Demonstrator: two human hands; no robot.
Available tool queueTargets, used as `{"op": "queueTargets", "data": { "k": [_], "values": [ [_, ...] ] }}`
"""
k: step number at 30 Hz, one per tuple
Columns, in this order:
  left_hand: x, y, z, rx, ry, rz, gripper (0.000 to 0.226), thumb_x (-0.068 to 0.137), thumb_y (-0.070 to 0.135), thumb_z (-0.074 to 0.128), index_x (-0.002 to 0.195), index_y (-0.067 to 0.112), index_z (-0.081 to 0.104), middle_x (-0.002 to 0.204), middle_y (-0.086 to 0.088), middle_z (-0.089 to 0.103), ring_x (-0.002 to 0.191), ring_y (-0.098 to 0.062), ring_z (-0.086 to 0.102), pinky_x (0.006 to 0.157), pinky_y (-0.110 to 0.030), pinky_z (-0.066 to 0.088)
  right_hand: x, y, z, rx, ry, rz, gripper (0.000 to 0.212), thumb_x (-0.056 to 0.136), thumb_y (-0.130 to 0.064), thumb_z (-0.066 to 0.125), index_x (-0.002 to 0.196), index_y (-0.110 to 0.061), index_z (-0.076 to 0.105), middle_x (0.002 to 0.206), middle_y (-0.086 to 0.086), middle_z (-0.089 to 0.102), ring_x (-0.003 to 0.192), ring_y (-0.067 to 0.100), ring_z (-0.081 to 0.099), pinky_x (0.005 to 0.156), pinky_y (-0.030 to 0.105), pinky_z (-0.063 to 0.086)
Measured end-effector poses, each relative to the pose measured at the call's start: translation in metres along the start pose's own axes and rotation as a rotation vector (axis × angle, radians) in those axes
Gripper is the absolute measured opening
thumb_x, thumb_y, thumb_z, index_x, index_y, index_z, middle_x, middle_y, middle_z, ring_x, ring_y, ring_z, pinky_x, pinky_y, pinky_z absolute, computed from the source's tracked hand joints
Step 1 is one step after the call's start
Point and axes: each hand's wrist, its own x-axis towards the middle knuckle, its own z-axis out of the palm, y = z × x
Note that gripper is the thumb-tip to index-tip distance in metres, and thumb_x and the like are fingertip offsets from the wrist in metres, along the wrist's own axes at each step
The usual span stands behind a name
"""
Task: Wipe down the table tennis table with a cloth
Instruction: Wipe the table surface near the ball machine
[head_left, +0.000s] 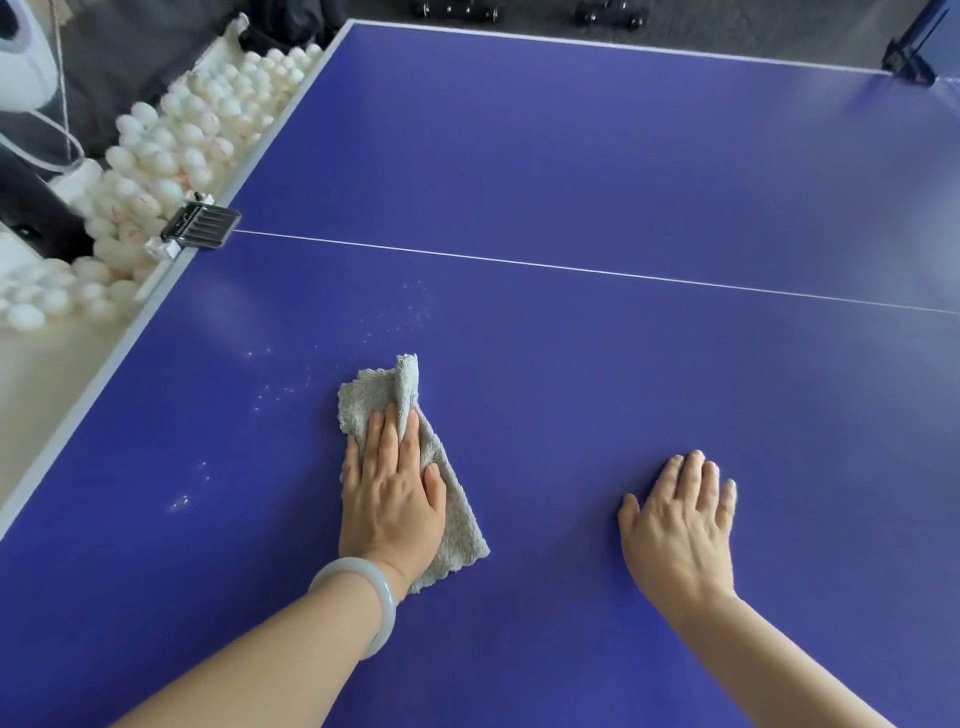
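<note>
While the wipe is plainly under way on the near part of the table tennis table (571, 182), the left hand (392, 499), with a pale bangle (363, 597) at its wrist, lies flat on the grey cloth (454, 525). Its fingers are straight and close together, pressing the cloth down rather than pinching it. The cloth sits on the blue top towards the left edge, and one fold stands up just beyond the fingertips. To the right and well apart from it, the right hand (680, 525) rests palm-down on the bare surface, fingers slightly spread and holding nothing; it looks to be bracing the body. Just beyond and to the left of the cloth, fine droplets (405, 312) speckle the top, between the cloth and the thin white line (571, 267). The next move probably calls for pushing the cloth forward and leftward through them, keeping the palm flat so the fold does not drag. Farther on, a dark clip (202, 226) grips the left edge where the line begins. Outside that edge lies a heap of white balls (182, 140), and a dark net clamp (906, 62) sits at the far right corner.
</note>
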Motion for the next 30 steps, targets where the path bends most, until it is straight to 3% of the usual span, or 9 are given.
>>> {"op": "queueTargets", "data": {
  "k": [5, 9, 12, 14, 17, 20, 22, 26, 30],
  "values": [
    [-0.002, 0.001, -0.007, -0.012, -0.019, 0.013, 0.063, 0.097, 0.036, 0.014, 0.157, 0.014, 0.017, 0.163, -0.007, 0.017, 0.151, -0.022, 0.012, 0.123, -0.045, 0.011, 0.050, -0.060, -0.024, 0.187, 0.098, -0.298, 0.063, 0.105, -0.035, 0.031, 0.158, -0.010, 0.007, 0.167, 0.006, -0.004, 0.154, 0.021, -0.008, 0.123, 0.038, -0.012],
    [-0.004, 0.000, -0.009, -0.015, -0.043, 0.035, 0.065, 0.095, 0.036, 0.007, 0.156, 0.014, 0.012, 0.165, -0.004, 0.009, 0.152, -0.020, 0.006, 0.122, -0.047, 0.012, 0.076, -0.126, -0.031, 0.450, 0.061, 0.050, 0.058, 0.107, -0.031, 0.023, 0.159, -0.011, 0.005, 0.167, 0.001, -0.002, 0.154, 0.016, -0.006, 0.123, 0.040, -0.008],
    [-0.002, -0.004, -0.011, -0.038, -0.040, 0.147, 0.060, 0.094, 0.032, 0.028, 0.150, 0.011, 0.036, 0.159, -0.007, 0.028, 0.147, -0.024, 0.028, 0.113, -0.049, 0.025, 0.080, -0.150, -0.027, 0.506, 0.115, 0.197, 0.061, 0.104, -0.036, 0.021, 0.159, -0.012, 0.009, 0.167, -0.002, 0.001, 0.153, 0.012, -0.006, 0.123, 0.041, -0.010],
    [0.007, -0.005, -0.009, -0.023, -0.051, 0.314, 0.059, 0.093, 0.032, 0.036, 0.147, 0.011, 0.042, 0.158, -0.008, 0.032, 0.145, -0.024, 0.032, 0.111, -0.049, 0.026, 0.084, -0.153, -0.023, 0.505, 0.126, 0.216, 0.064, 0.103, -0.040, 0.021, 0.159, -0.013, 0.009, 0.167, -0.003, 0.002, 0.153, 0.010, -0.006, 0.123, 0.039, -0.011],
    [0.039, 0.007, -0.007, -0.009, -0.115, 0.564, 0.060, 0.096, 0.036, 0.034, 0.153, 0.017, 0.031, 0.162, -0.004, 0.022, 0.149, -0.021, 0.022, 0.114, -0.047, 0.018, 0.085, -0.149, -0.021, 0.499, 0.120, 0.219, 0.064, 0.102, -0.043, 0.022, 0.159, -0.015, 0.009, 0.167, -0.005, 0.002, 0.152, 0.007, -0.008, 0.122, 0.036, -0.013],
    [0.104, 0.031, -0.004, 0.028, -0.160, 0.707, 0.062, 0.100, 0.037, 0.023, 0.158, 0.024, 0.005, 0.165, 0.000, 0.000, 0.152, -0.019, -0.004, 0.121, -0.049, 0.000, 0.084, -0.151, -0.022, 0.488, 0.117, 0.234, 0.066, 0.102, -0.047, 0.020, 0.159, -0.017, 0.008, 0.167, -0.007, 0.000, 0.151, 0.004, -0.010, 0.122, 0.034, -0.014],
    [0.151, 0.048, 0.001, 0.015, -0.154, 0.687, 0.060, 0.102, 0.037, 0.018, 0.157, 0.028, -0.004, 0.165, 0.002, -0.007, 0.151, -0.016, -0.012, 0.120, -0.047, -0.008, 0.087, -0.151, -0.021, 0.475, 0.132, 0.248, 0.067, 0.102, -0.049, 0.022, 0.159, -0.017, 0.009, 0.167, -0.008, 0.001, 0.151, 0.004, -0.010, 0.122, 0.032, -0.014],
    [0.223, 0.056, 0.004, 0.032, -0.078, 0.526, 0.058, 0.103, 0.037, 0.019, 0.158, 0.025, 0.001, 0.166, 0.001, 0.003, 0.152, -0.017, -0.004, 0.121, -0.047, -0.006, 0.089, -0.153, -0.017, 0.424, 0.153, 0.256, 0.068, 0.100, -0.048, 0.024, 0.159, -0.018, 0.009, 0.167, -0.008, 0.001, 0.151, 0.004, -0.010, 0.121, 0.031, -0.015],
    [0.263, -0.008, -0.005, 0.019, -0.027, 0.249, 0.058, 0.103, 0.036, 0.017, 0.158, 0.021, 0.004, 0.165, -0.001, 0.006, 0.152, -0.019, 0.000, 0.122, -0.046, -0.005, 0.091, -0.151, -0.016, 0.378, 0.160, 0.256, 0.069, 0.100, -0.050, 0.023, 0.158, -0.017, 0.008, 0.167, -0.008, 0.000, 0.151, 0.006, -0.012, 0.121, 0.032, -0.016]
  ]
}}
